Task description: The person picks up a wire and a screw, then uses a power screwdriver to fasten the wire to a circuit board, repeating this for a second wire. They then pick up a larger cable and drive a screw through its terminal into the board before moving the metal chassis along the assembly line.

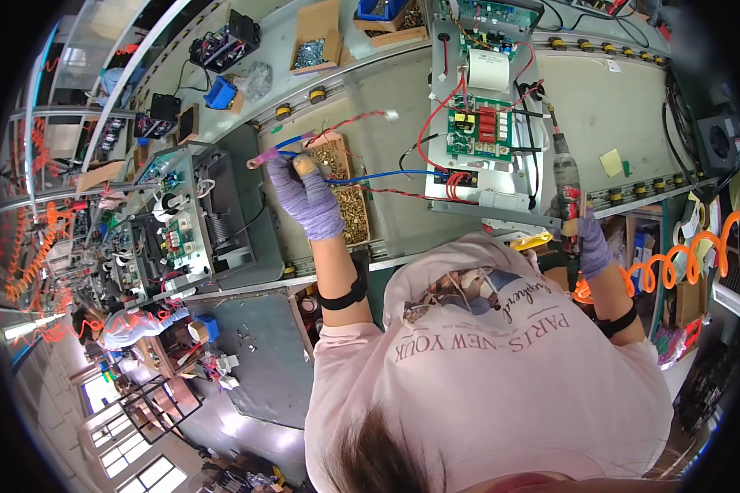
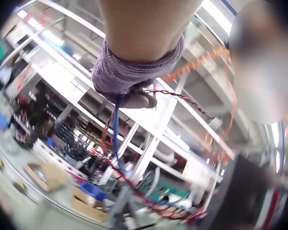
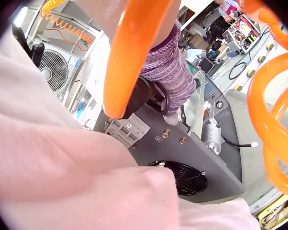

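My left hand (image 1: 308, 197), in a purple knit glove, grips a blue wire (image 1: 378, 175) and a red-black twisted wire (image 1: 349, 123) above a box of brass screws (image 1: 355, 218). The blue wire ends past my fingers in a pink sleeve (image 1: 269, 154). It runs back to the open metal chassis (image 1: 534, 177), which carries a green circuit board (image 1: 485, 131). At the chassis's right, my gloved right hand (image 1: 594, 246) holds the handle of a power screwdriver (image 1: 566, 177), its bit end pointing away from me. In the right wrist view, the glove (image 3: 170, 72) is wrapped round the tool's dark body.
An orange coiled hose (image 1: 691, 255) hangs by my right arm. A second open unit (image 1: 177, 209) stands to the left. Behind lie a cardboard box of small screws (image 1: 312, 49) and blue bins (image 1: 220, 93). Rollers (image 1: 284, 112) line the bench edges.
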The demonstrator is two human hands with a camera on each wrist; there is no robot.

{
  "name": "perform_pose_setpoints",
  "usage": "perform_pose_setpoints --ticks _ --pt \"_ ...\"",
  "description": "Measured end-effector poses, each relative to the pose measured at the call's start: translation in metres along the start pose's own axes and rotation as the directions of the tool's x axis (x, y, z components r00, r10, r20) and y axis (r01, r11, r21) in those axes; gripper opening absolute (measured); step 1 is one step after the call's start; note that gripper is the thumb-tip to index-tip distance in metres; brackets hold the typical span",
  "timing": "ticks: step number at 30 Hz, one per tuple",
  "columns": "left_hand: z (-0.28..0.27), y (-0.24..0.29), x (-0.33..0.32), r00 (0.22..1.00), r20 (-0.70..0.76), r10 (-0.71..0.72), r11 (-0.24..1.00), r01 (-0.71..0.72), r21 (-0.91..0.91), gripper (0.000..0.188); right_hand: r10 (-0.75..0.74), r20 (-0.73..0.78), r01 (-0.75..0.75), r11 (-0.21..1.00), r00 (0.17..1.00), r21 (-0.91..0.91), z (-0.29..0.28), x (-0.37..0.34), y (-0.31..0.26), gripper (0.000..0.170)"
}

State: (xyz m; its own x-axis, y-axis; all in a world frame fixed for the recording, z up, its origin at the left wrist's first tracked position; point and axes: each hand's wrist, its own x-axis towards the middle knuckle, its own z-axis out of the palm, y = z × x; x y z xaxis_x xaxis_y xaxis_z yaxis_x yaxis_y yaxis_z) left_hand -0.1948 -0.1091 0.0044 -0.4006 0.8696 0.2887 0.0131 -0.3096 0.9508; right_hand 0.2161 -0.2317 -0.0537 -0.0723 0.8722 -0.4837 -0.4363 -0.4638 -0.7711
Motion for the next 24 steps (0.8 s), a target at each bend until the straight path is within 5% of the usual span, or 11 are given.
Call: perform_pose_setpoints --ticks 2,3,8,10,11,13,14,16,18,19,24 --pt "-0.001 -0.002 0.007 0.940 -0.130 0.316 0.935 -0.285 0.213 0.024 -0.001 -0.002 0.001 0.999 1.000 -0.037 0.005 -0.001 -0.002 0.052" --pt "-0.003 0.000 0.009 0.967 -0.160 0.199 0.978 -0.184 0.103 0.023 0.000 0.002 0.000 0.997 1.000 -0.074 0.006 0.000 -0.003 0.052" --pt "0.014 0.019 0.013 0.944 -0.266 0.195 0.971 -0.225 -0.086 0.019 -0.052 0.105 0.056 0.998 0.993 -0.040 -0.007 0.003 0.007 0.038" --pt "0.020 0.028 0.014 0.999 -0.009 0.047 0.900 -0.046 -0.434 0.017 -0.119 0.116 0.133 0.983 0.986 -0.126 -0.006 0.004 0.004 0.028" --pt "0.025 0.033 0.021 0.966 0.240 0.097 0.800 0.068 -0.596 0.017 -0.045 -0.006 0.043 0.974 0.999 -0.223 0.000 0.006 -0.005 0.039" --pt "0.042 0.040 0.022 0.935 0.350 0.054 0.790 0.175 -0.587 0.017 0.005 -0.139 -0.046 0.954 0.990 -0.295 -0.010 0.011 -0.005 0.052" --pt "0.052 0.042 0.024 0.892 0.452 0.010 0.776 0.279 -0.566 0.016 -0.089 -0.105 0.058 0.962 0.991 -0.266 -0.028 0.015 0.005 0.047" --pt "0.077 0.047 0.031 0.831 0.544 0.116 0.833 0.217 -0.509 0.018 -0.207 -0.089 0.183 0.957 0.974 -0.225 -0.044 0.018 0.001 0.043" --pt "0.102 0.062 0.026 0.814 0.581 -0.026 0.957 0.188 -0.221 0.020 -0.174 -0.057 0.158 0.962 0.983 -0.224 -0.032 0.003 -0.038 0.047" --pt "0.114 0.070 0.026 0.764 0.636 -0.105 0.969 0.222 -0.107 0.020 -0.235 -0.190 0.198 0.960 0.953 -0.196 -0.014 -0.009 -0.054 0.048" --pt "0.170 0.054 0.032 0.626 0.757 -0.188 0.897 0.423 -0.127 0.021 -0.242 -0.136 0.181 0.916 0.961 -0.358 -0.026 -0.014 -0.096 0.056"
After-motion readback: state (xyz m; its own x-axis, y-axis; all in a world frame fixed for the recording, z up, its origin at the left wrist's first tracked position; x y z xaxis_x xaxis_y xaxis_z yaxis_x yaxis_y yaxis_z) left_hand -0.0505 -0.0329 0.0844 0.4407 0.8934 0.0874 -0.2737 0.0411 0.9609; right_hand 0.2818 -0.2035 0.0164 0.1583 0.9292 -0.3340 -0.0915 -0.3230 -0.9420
